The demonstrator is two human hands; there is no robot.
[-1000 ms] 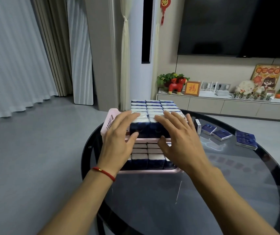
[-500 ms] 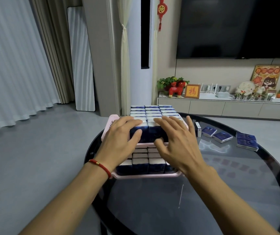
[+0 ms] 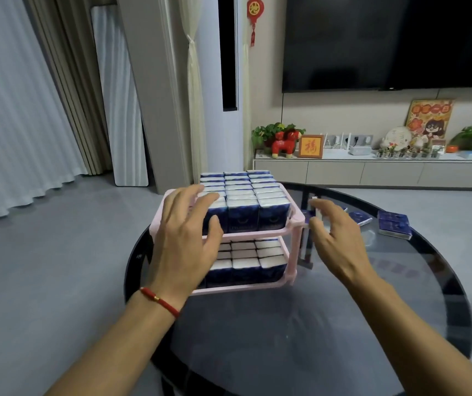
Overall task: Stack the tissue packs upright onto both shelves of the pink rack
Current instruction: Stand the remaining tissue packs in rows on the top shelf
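The pink two-shelf rack point(image 3: 294, 247) stands on the round dark glass table point(image 3: 300, 338). Both shelves hold upright blue-and-white tissue packs: several rows on the top shelf point(image 3: 253, 195) and several on the bottom shelf point(image 3: 246, 267). My left hand point(image 3: 187, 238) rests with spread fingers against the front left packs of the top shelf and grips nothing. To the right of the rack's front post, my right hand point(image 3: 333, 238) hovers open and blurred. Loose blue packs point(image 3: 394, 224) lie flat on the table beyond it.
More loose packs point(image 3: 359, 218) lie behind my right hand. A small upright white object point(image 3: 313, 205) stands just right of the rack. Beyond the table are a TV cabinet point(image 3: 372, 170) with ornaments, a wall TV and curtains at the left.
My right hand has left the front of the top-shelf packs and swung to the right of the rack. My left hand stays on the left packs. The camera has shifted.
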